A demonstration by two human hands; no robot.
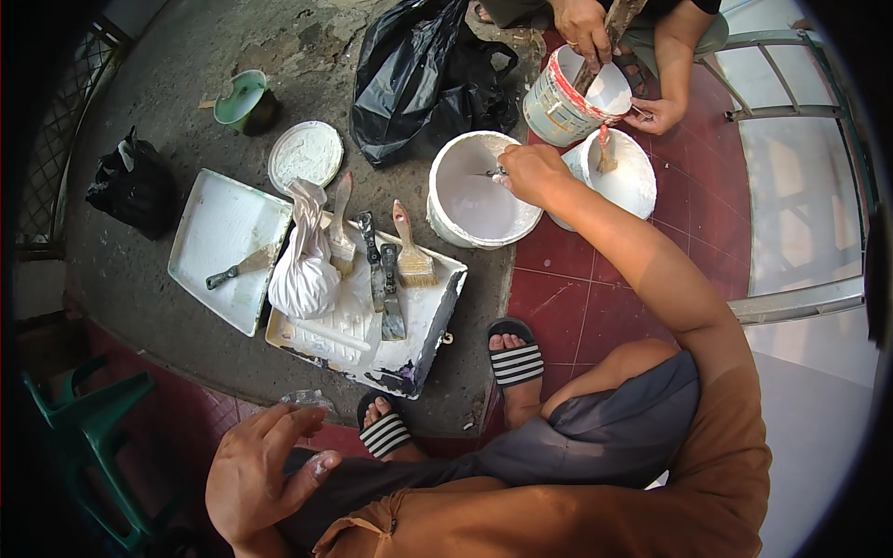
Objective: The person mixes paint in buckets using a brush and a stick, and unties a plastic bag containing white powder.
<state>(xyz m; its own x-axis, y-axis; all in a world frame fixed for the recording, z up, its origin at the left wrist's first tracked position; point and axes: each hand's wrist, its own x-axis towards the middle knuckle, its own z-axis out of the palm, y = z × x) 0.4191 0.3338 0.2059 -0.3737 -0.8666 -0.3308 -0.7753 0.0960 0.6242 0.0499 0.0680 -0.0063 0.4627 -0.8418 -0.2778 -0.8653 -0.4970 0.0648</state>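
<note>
- Across the edge between the grey floor (pixel 219 149) and the red tiles (pixel 551 307) sits our white bucket (pixel 456 172), uncovered, its inner wall coated pale.
- Our right hand (pixel 532 177) reaches over the bucket's right rim, fingers closed around a small metal tool (pixel 493 174), too hidden for us to name further.
- Our left hand (pixel 265 470) hangs near our knee, fingers loosely bent, gripping nothing we can see; white smears its thumb.
- Near the bucket, a paint tray (pixel 419 305) carries two brushes (pixel 410 253) along its far edge, two putty knives (pixel 391 302) between them, and a white cloth bundle (pixel 307 279) across its left edge.
- Past the bucket's right rim, a co-worker's hand (pixel 584 30) grips a stick (pixel 621 17) in another bucket (pixel 558 112).
- Opening seems done: a white-coated lid (pixel 307 156) lies on the floor. Work inside our bucket looks unfinished; how much remains, we cannot tell.
</note>
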